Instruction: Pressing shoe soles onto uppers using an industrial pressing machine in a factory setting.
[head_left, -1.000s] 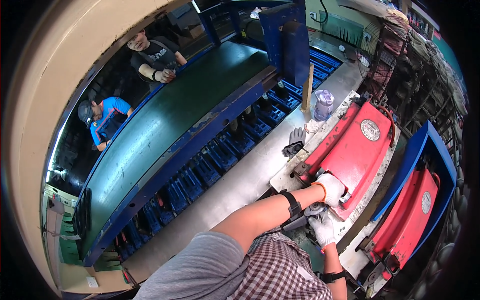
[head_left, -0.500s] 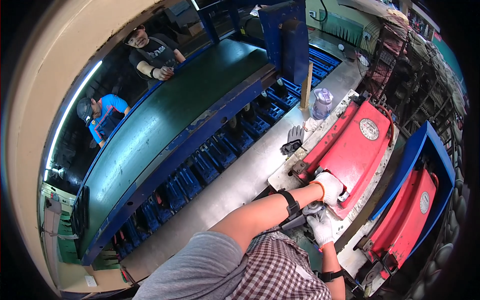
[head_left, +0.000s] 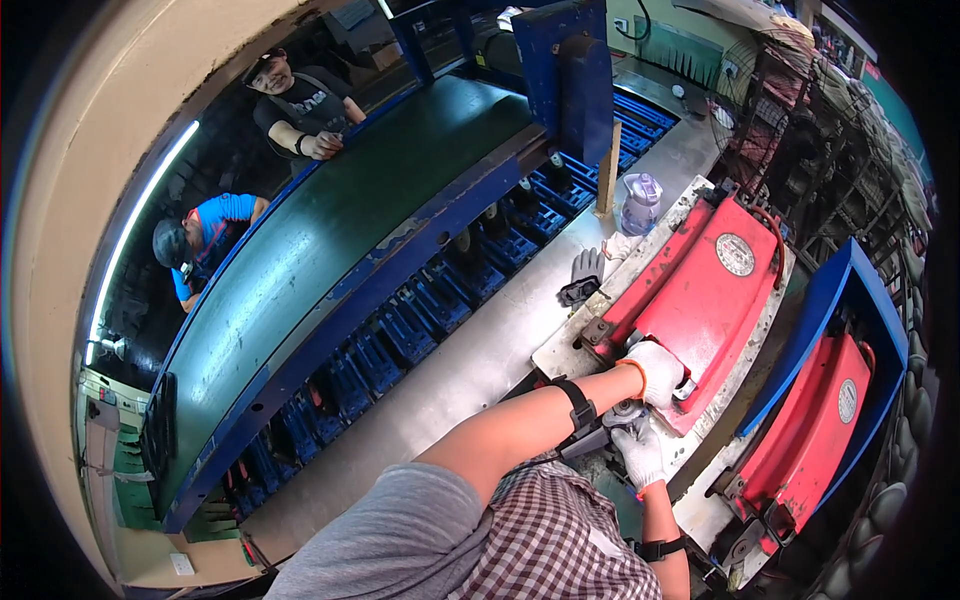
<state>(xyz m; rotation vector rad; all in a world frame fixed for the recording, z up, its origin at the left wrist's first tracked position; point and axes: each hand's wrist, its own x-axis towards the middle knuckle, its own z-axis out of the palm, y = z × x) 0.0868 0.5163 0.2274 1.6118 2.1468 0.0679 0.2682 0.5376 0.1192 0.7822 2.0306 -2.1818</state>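
My left hand [head_left: 657, 374], in a white knit glove with an orange cuff, lies at the lower end of the red machine cover [head_left: 700, 300]. Its fingers curl beside a small shiny metal part [head_left: 686, 389], and what they grip is hidden. Just below, my right hand [head_left: 640, 455], also in a white glove, bends its fingers near a round grey metal part [head_left: 625, 412]. A dark grey handle-like piece [head_left: 586, 443] sticks out to the left of that part. I cannot make out what the right fingers hold.
A second red machine [head_left: 810, 430] stands at right beside a blue panel [head_left: 800, 340]. Grey gloves [head_left: 585, 275] and a purple-tinted jug [head_left: 641, 203] sit on the metal table [head_left: 470, 375]. Beyond runs a green conveyor belt [head_left: 370, 210], with two people [head_left: 300, 105] behind it.
The person in blue across the belt has bent lower, head down. My hands stay at the same spots on the machine, the right one shifting slightly. The whole view has moved a little.
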